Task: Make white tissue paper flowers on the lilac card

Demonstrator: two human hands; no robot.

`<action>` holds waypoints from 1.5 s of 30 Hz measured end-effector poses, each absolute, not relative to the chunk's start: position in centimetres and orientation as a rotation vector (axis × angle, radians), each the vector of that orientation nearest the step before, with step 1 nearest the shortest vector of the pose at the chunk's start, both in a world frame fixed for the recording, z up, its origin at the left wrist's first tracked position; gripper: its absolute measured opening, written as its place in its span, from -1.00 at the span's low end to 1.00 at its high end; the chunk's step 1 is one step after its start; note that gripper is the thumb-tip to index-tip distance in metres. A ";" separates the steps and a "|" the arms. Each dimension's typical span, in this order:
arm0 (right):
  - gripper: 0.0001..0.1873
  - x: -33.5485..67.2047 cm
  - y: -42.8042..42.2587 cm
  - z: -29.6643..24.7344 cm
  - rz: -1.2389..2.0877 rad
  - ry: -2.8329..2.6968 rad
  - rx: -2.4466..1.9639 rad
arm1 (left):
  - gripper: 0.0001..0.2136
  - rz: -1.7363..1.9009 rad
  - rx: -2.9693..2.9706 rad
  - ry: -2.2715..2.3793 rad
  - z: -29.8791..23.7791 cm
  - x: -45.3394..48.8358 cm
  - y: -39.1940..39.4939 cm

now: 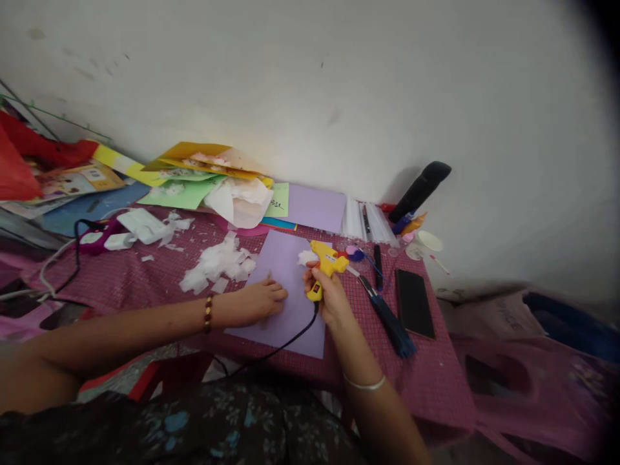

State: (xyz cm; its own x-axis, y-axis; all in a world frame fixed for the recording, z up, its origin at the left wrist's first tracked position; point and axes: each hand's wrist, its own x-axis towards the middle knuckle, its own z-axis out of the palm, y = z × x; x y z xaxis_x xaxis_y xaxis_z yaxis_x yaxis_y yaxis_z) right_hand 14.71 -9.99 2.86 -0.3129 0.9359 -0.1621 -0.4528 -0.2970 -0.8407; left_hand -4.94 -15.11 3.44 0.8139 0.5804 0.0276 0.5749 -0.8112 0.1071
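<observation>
A yellow hot glue gun (323, 261) with a black cord is gripped by its handle in my right hand (332, 294). Its nozzle points up and left, above a small white tuft (307, 258) near the top of a purple sheet of paper (295, 336). My left hand (254, 302) rests palm down on the left part of this sheet, fingers lying flat. Beneath it, a thin brownish strip (264, 323) shows partly; most of it is hidden. Left of the sheet lies a heap of torn white paper pieces (220, 263).
Right of the sheet are a blue-handled tool (391, 323), a black pen-like object (378, 266) and a phone (415, 302). Coloured papers (186, 194) are stacked against the wall. A purple power strip (104, 234) with white plugs sits left. The glue gun's cord crosses the sheet.
</observation>
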 end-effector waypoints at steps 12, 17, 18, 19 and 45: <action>-0.64 14.2 -10.7 2.4 1.658 -1.039 -0.936 | -0.70 0.281 2.535 1.636 0.8 -9.0 -21.6; -0.61 16.2 -12.8 1.8 1.595 -0.943 -0.986 | -0.51 0.404 2.481 1.652 -0.7 -9.5 -24.1; -0.61 16.6 -13.4 1.5 1.583 -0.918 -1.006 | -0.52 0.429 2.485 1.633 -0.9 -9.5 -24.2; -0.61 17.0 -14.0 1.2 1.576 -0.900 -1.024 | -0.56 0.456 2.491 1.617 -1.0 -9.5 -24.2; -0.64 17.6 -14.6 0.3 1.172 -1.023 -1.403 | -0.36 0.598 2.557 1.591 -4.9 -8.1 -22.7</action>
State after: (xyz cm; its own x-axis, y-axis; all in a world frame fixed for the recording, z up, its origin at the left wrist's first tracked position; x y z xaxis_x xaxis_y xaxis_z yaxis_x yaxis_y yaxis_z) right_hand 17.60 -14.62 0.30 0.1723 0.9751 -0.1393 0.0065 -0.1425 -0.9898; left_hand -8.10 -22.67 -4.86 0.3882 0.8758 0.2869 0.8480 -0.4613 0.2609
